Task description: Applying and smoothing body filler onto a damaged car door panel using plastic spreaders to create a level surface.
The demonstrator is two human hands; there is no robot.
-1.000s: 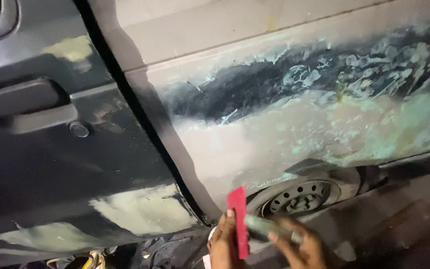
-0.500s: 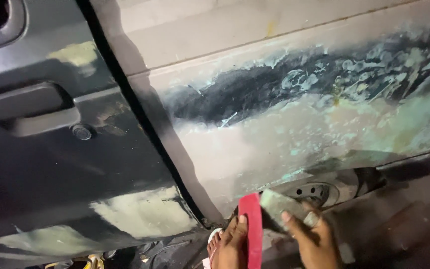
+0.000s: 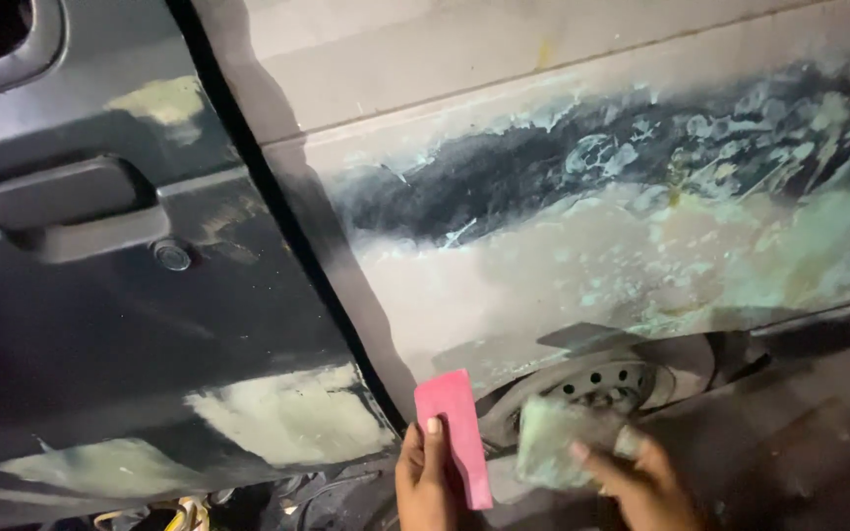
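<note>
At the bottom of the head view my left hand (image 3: 425,482) holds a flat pink plastic spreader (image 3: 455,433) upright by its lower edge. To its right my right hand (image 3: 637,482) grips a pale green, filler-coated flat pad or spreader (image 3: 558,442), blurred by motion. Both hands are low in front of the rear quarter panel (image 3: 592,256) of a car, whose surface is covered with pale sanded filler and a dark patch. Neither tool touches the panel.
A dark car door (image 3: 100,324) with a handle (image 3: 61,197) and lock fills the left, with pale filler patches low down. A steel wheel (image 3: 602,383) shows in the arch below the panel. Dark ground lies at lower right.
The view has shifted slightly. My left hand has raised the pink spreader, and my right hand has moved its green pad a little to the right, away from the spreader.
</note>
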